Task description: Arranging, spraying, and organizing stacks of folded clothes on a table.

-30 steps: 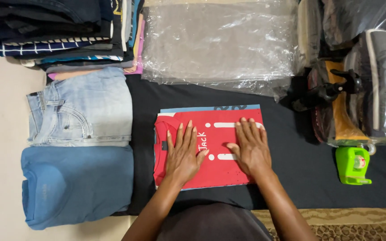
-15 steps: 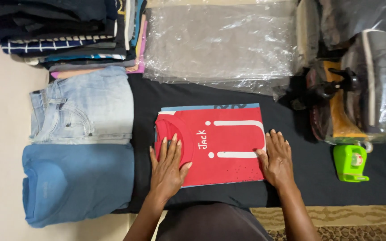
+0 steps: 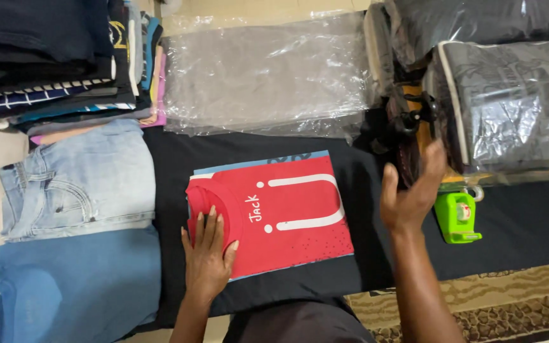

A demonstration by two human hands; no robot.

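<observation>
I see the red shirt [image 3: 274,216] folded flat on the black cloth [image 3: 363,260], so folding looks done imo; it's not bagged yet. L hand [image 3: 208,257] lies flat on the shirt's near-left corner, fingers spread, holding nothing. R hand [image 3: 408,190] is up, right of the shirt, open, reaching toward the dark bundle [image 3: 401,127]. Green tape dispenser [image 3: 457,216] sits further right of the shirt, clear bags [image 3: 268,76] beyond it.
</observation>
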